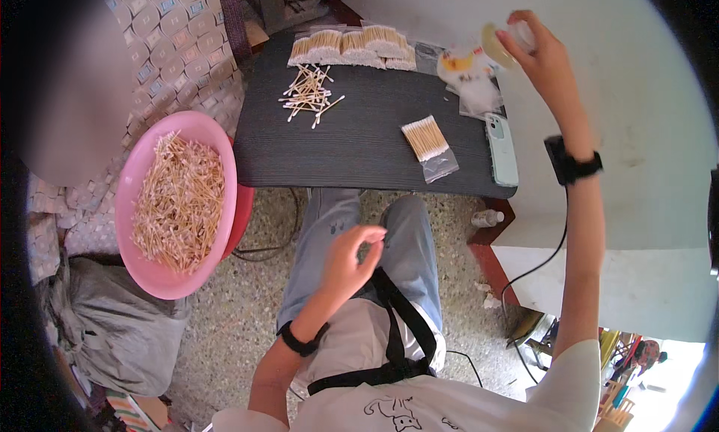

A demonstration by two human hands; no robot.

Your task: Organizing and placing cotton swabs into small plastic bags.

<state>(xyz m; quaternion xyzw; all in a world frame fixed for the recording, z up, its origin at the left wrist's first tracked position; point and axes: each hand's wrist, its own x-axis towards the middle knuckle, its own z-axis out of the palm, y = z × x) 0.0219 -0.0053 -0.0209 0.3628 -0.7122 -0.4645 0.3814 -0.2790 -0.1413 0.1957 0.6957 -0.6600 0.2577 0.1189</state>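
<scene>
My right hand (pixel 541 52) is raised at the upper right, above the table's far right corner. Its fingers are closed round a rounded, pale yellow and whitish thing (pixel 494 46), blurred, whose kind I cannot make out. Over my lap hovers my left hand (pixel 352 261), fingers loosely bent and apart from the thumb, with nothing visible in it. Nearest to it on the dark table (pixel 359 144) lies a clear bag of cotton swabs (pixel 425 140), its plastic flap toward me. A loose heap of cotton swabs (pixel 308 93) sits at the table's far left.
Several filled swab packets (pixel 352 46) line the far edge. Plastic bags (pixel 475 91) and a pale green phone (pixel 502 149) lie along the right side. Left of the table stands a pink basin (pixel 126 207) full of swabs. A bottle (pixel 487 218) is on the floor by the wall.
</scene>
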